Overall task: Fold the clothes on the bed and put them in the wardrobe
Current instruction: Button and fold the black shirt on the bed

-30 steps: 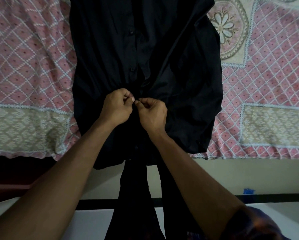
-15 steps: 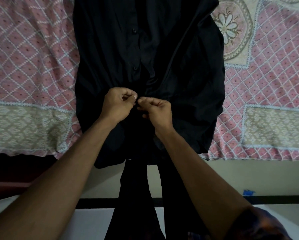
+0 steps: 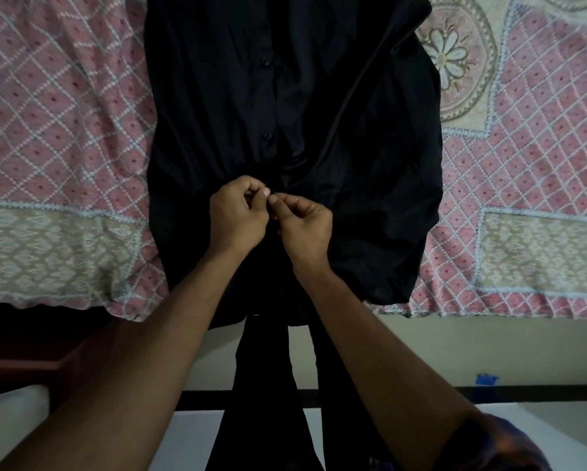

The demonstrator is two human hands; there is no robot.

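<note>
Both hands have barely shifted over the last second; the thumb tips, slightly apart half a second ago, now meet. One black button-front cloth shirt (image 3: 336,113) lies on the bed, spread over a pink and beige diamond-patterned bedspread (image 3: 64,130). Its long axis runs straight away from the person: the near end drapes over the bed's near edge, and the far end passes out of the top of the frame. The button line follows this axis down the middle, with two small black buttons (image 3: 267,134) visible beyond the hands. Two hands are in view. The left hand (image 3: 237,215) is curled tight, thumb against forefinger, pinching the shirt's front edge at the centre line. The right hand (image 3: 307,229) is likewise curled, thumb and forefinger pinching the cloth just beside the left thumb. What lies between the fingertips is too dark to tell. One small blue scrap (image 3: 487,380) lies on the floor at lower right.
</note>
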